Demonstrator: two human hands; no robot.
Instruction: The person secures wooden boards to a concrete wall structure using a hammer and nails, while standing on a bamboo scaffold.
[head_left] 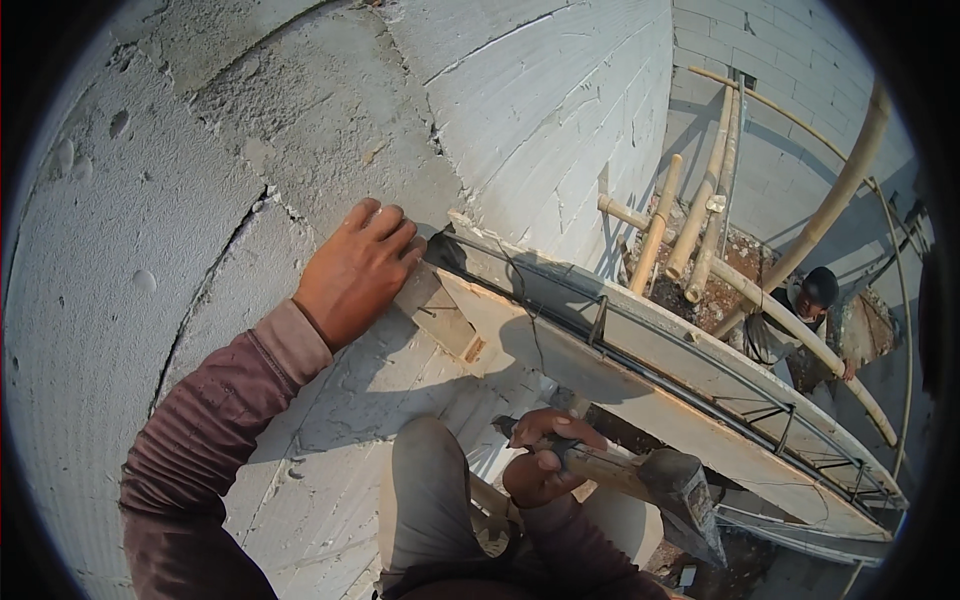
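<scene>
My left hand [362, 268] is closed, its fingers curled at the upper end of a short wooden block [440, 318] against the block wall. What its fingertips grip is hidden. The block lies against the end of a long formwork board [600, 372]. Lower down, in front of my knees, my right hand [548, 455] is wrapped round the wooden handle of a hammer [685, 500]. The hammer's heavy grey head points right and down, below the formwork board. Beside the board, steel reinforcing bars [600, 325] run inside the narrow trough.
A grey block wall [230, 200] with cracked joints fills the left side. Bamboo poles [700, 220] stand and cross at the upper right. Below them, a person in a dark cap [818, 290] has a hand near a pole. Rubble [740, 255] lies on the ground far below.
</scene>
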